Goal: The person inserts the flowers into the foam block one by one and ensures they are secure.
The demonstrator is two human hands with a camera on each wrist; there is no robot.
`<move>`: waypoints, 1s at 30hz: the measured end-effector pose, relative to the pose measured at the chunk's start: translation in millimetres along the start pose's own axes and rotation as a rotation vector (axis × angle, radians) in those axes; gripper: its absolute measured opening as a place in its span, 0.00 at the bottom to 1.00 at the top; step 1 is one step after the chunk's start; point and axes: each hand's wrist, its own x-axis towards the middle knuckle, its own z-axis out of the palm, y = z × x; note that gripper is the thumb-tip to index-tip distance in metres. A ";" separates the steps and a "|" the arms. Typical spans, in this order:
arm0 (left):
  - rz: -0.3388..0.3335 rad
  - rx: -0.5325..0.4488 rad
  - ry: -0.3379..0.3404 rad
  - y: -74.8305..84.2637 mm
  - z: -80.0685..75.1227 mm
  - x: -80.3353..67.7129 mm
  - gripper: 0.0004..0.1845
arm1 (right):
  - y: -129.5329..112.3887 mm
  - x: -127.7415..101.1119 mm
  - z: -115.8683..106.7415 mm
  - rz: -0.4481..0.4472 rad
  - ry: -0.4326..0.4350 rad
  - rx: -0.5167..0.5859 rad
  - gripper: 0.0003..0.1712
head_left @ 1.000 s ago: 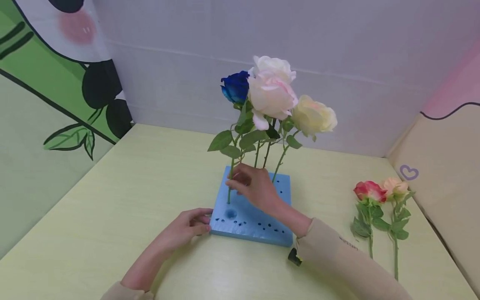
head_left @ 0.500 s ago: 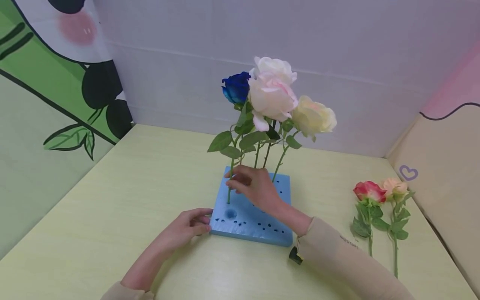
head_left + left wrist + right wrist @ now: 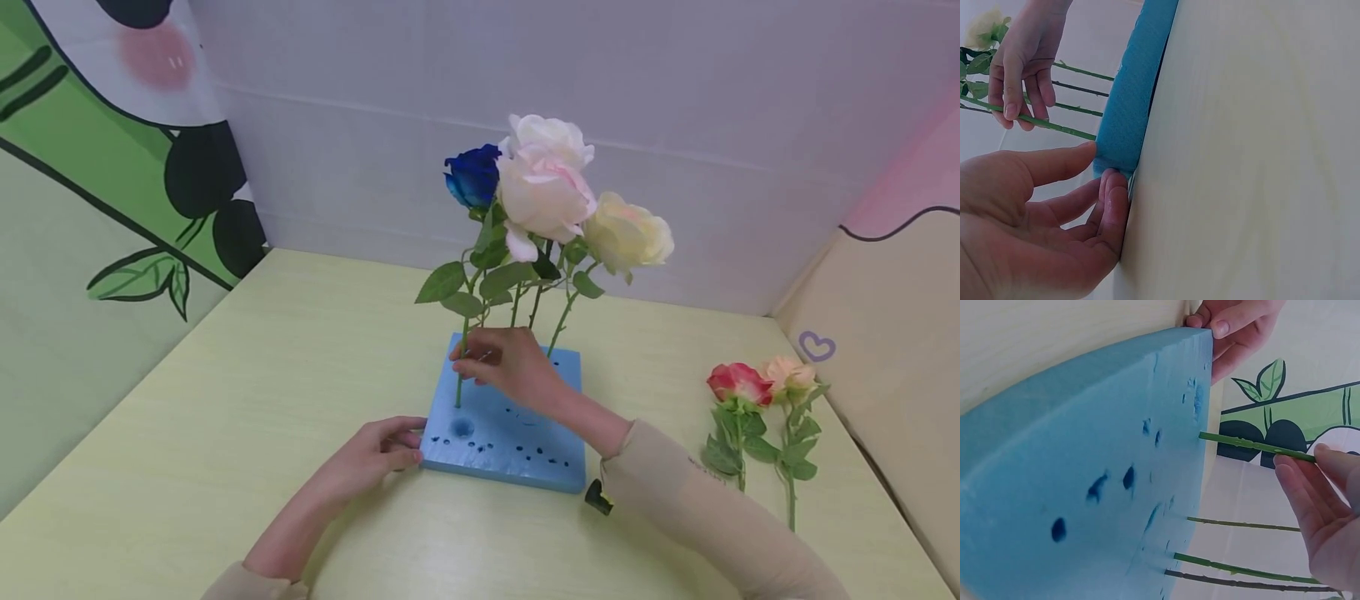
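Thumb and fingertips of the right hand were pinched round a green stem, which stood nearly upright with its foot sunk in a blue block on a pale worktop. With the block taken as clock face, that foot was placed at nine o'clock; which bloom was borne by it could not be told. The block's edge was gripped between eight and nine by the left hand, its thumb at the upper rim, its fingers bent against the side. A wide hole was seen just beside the stem, and small holes were dotted around six. Above the block, a blue rose was shown just before twelve, a pale pink rose just past it, partly covering a white rose; a cream-yellow rose was tilted toward one. At three, well apart, a red rose and a peach rose were laid side by side.
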 end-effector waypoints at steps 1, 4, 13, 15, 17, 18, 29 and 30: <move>-0.001 0.000 0.000 -0.2 0.1 0.0 0.26 | 0.1 0.4 -0.3 0.001 -0.005 -0.001 0.02; -0.016 0.002 0.010 -0.6 0.6 0.4 0.26 | 0.8 0.9 -1.1 0.001 -0.014 -0.001 0.02; -0.023 0.009 0.006 0.3 0.1 0.2 0.25 | 1.5 1.2 -2.4 0.002 -0.032 0.013 0.03; -0.026 0.008 0.005 0.6 0.0 0.3 0.25 | 1.7 1.4 -2.7 0.005 -0.034 0.016 0.03; -0.021 0.008 0.002 0.5 0.3 0.6 0.26 | 2.3 1.4 -2.6 0.009 -0.036 0.021 0.03; -0.016 0.008 -0.001 0.3 0.4 0.7 0.26 | 2.5 1.4 -2.7 0.010 -0.037 0.023 0.03; -0.005 0.008 -0.011 0.2 0.1 2.6 0.26 | 5.1 0.5 -2.1 0.012 -0.026 0.031 0.04; 0.000 0.011 -0.016 0.1 0.0 2.8 0.27 | 4.9 0.4 -2.3 0.017 -0.026 0.031 0.04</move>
